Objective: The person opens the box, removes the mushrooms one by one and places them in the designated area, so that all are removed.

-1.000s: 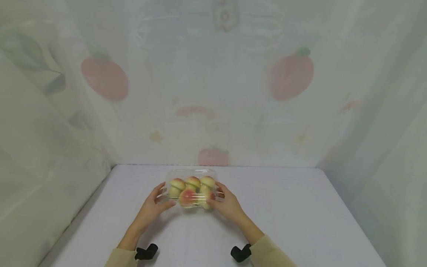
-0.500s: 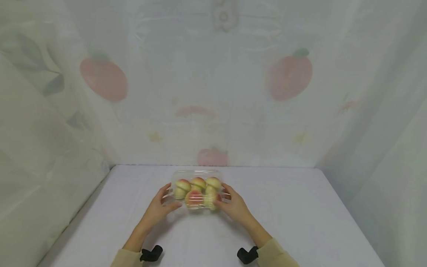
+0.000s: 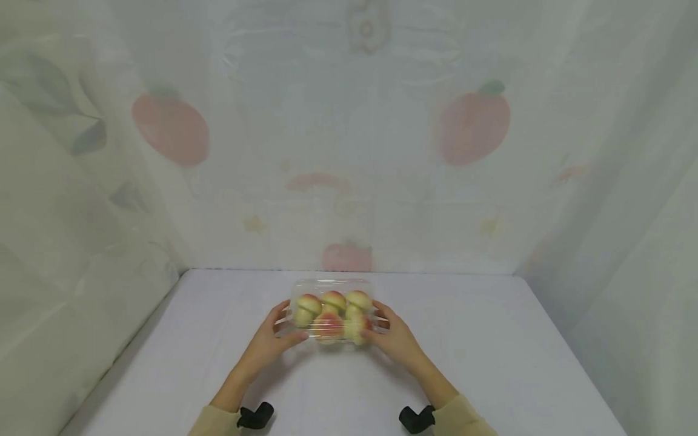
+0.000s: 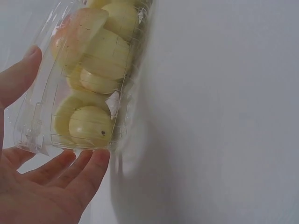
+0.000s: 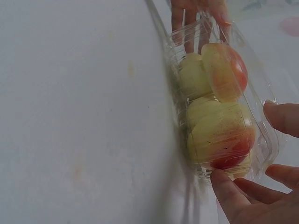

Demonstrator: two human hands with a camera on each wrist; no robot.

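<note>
A clear plastic clamshell box (image 3: 330, 284) lies between my two hands near the back of the table. Inside are several mushroom-shaped pieces (image 3: 329, 325), pale yellow-green with reddish caps. My left hand (image 3: 265, 345) holds the box's left end, with the thumb along the front side and the other fingers at the end wall (image 4: 79, 144). At the right end my right hand (image 3: 400, 344) grips in the same way, its thumb over the front corner. The lid covers the pieces. Whether the box touches the table or hovers just above it, I cannot tell.
The table (image 3: 491, 363) has a white cover. Behind it hangs a pale curtain (image 3: 349, 121) printed with fruit, and more sheeting encloses the left and right sides. A black fitting (image 3: 256, 416) sits at each wrist.
Both hands have moved to the right together, carrying the box with them. Their hold on its two ends looks the same.
</note>
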